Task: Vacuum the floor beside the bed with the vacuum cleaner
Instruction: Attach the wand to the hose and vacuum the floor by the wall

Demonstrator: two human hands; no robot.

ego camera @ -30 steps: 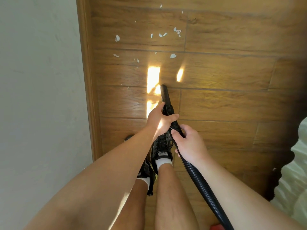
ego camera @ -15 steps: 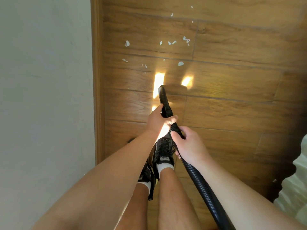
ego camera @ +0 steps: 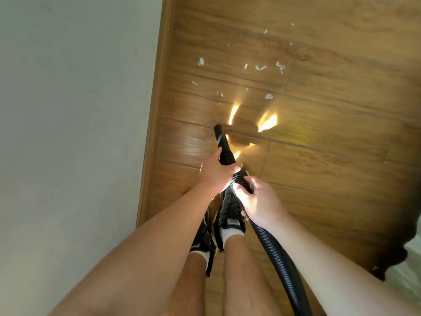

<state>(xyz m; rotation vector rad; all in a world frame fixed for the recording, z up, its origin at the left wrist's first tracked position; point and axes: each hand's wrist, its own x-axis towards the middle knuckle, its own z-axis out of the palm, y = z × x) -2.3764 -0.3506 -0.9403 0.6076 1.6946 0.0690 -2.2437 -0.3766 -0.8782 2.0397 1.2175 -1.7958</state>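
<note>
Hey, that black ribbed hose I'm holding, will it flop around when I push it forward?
Probably bends easily: the hose is ribbed and curves behind the right hand. Its smooth tip past the left hand looks stiffer.

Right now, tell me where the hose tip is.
Head view, centre: the hose tip is ahead of the left hand, just short of the paper scraps.

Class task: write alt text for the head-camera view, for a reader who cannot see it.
Seen from above, a person's left hand and right hand grip a black vacuum hose, its nozzle aimed at a wooden floor. Ahead lie white scraps, near a pale wall.
</note>
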